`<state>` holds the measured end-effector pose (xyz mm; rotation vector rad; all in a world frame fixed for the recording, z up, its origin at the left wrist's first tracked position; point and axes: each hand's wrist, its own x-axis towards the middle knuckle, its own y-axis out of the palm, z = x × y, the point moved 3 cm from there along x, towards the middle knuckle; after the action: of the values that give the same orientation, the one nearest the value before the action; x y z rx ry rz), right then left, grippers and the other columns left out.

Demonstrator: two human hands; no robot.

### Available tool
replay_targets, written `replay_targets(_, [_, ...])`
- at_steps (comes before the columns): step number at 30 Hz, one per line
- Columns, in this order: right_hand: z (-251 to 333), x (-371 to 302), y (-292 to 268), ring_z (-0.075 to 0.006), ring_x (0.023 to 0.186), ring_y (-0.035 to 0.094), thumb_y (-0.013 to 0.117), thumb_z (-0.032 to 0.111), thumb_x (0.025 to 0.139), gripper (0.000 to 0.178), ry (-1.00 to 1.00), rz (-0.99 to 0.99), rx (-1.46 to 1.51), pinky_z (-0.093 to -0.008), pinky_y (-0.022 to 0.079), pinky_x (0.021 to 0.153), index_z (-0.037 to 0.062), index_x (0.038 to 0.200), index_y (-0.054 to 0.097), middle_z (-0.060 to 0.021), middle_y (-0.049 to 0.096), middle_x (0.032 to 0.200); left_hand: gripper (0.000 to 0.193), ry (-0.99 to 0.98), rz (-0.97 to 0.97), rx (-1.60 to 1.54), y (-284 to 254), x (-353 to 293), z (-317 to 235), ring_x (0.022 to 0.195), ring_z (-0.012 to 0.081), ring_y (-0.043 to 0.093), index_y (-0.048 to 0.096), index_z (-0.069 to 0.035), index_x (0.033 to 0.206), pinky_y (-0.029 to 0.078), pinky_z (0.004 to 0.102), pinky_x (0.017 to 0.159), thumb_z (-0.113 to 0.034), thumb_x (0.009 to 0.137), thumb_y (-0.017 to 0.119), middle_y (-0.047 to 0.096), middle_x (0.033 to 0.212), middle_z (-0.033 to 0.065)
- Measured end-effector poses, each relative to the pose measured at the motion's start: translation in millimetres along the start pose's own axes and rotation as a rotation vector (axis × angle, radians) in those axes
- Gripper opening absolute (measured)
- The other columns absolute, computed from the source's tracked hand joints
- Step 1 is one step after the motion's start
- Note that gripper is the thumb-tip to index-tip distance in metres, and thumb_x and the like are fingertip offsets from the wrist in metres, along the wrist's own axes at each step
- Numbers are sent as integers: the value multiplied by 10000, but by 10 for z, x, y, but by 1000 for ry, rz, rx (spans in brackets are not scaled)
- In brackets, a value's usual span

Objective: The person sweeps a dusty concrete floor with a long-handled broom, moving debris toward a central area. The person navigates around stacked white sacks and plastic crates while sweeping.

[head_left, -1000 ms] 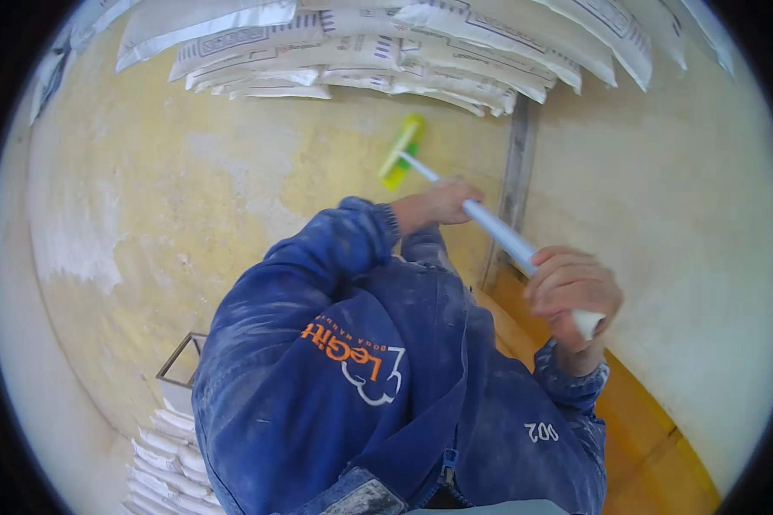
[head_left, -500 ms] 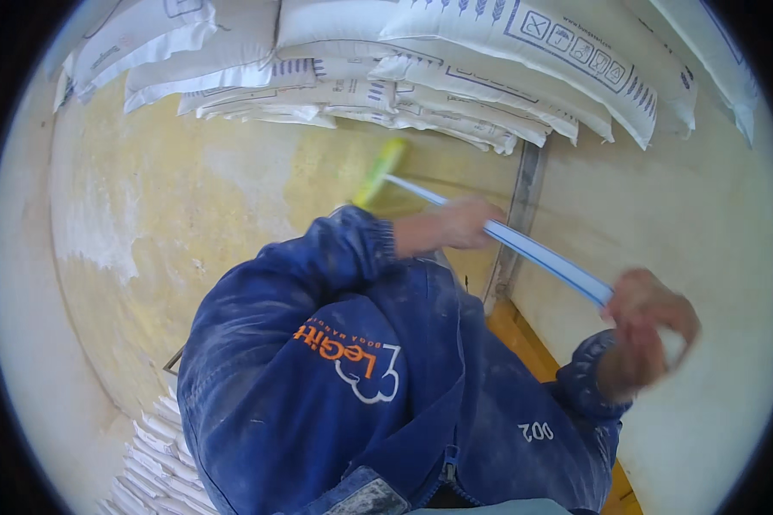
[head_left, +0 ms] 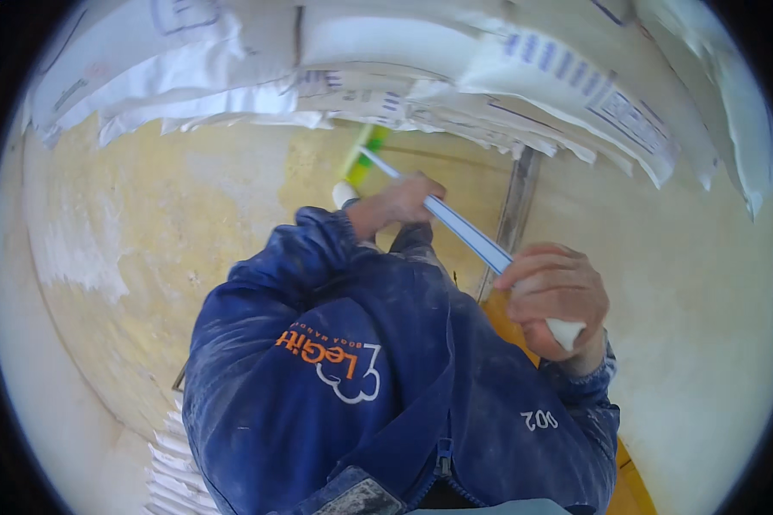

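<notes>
Head view: long-handled floor tool (head_left: pixel 468 233) spans both fists, in front of the chest, out over the yellowish floor (head_left: pixel 163 223). Shaft is the long axis: straight diagonal, upper left to lower right in frame. Working end points away from the body, forward and to the person's left; butt end (head_left: pixel 565 333) points back toward the right side. Yellow-green head (head_left: pixel 365 158) sits crosswise to the shaft, its own long axis leaning upper right to lower left. It's blurred; can't tell bristles from blade, or whether it's touching floor. Left hand (head_left: pixel 410 197) is lower on the shaft, nearer the head, fingers wrapped around it, fingertips mostly hidden. Right hand (head_left: pixel 558 292) is closed around the upper end, knuckles up, butt poking out past the fist. White shoe (head_left: pixel 344 194) just beside the head's lower end. Stacked white sacks (head_left: pixel 567 103) overhang the floor just beyond the head; smaller sack stack (head_left: pixel 176 470) lower left. Grey metal strip (head_left: pixel 519 197) runs right of the shaft, pale wall (head_left: pixel 696 257) past that.
</notes>
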<state>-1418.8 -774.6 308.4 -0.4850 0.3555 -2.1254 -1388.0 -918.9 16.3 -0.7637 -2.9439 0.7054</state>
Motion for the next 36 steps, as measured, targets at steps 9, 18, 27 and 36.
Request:
replay_targets(9, [-1020,863,1477,-243,846,653,650,-9,797,54,148,-21,453,-379,510,801,18,844,649,-115,652,839,111,-498,-258,181,-1323,-1612,1627,816,388,654,659,-63,834,510,458,714,-152,770,668,677,816,183])
replay_targets(18, [719,634,-63,-226,573,617,678,141,759,180,227,-317,76,-395,445,721,77,615,591,-47,597,566,140,-23,-8,-254,-560,-367,-607,796,391,641,646,-102,879,503,464,686,-180,764,665,661,804,167])
replay_targets(27, [413,743,304,-246,676,679,590,21,570,180,245,15,-267,-424,479,812,116,708,657,-27,633,634,122,276,-198,-239,100,361,-83,768,378,641,634,-105,782,494,477,672,-201,723,682,662,771,130])
replay_targets(36, [-586,883,1443,-257,853,678,612,9,794,57,-76,111,189,-445,487,843,58,803,638,-54,639,777,154,-289,-206,264,-1085,-1481,1381,760,371,643,631,-121,746,499,484,656,-265,708,669,652,741,131])
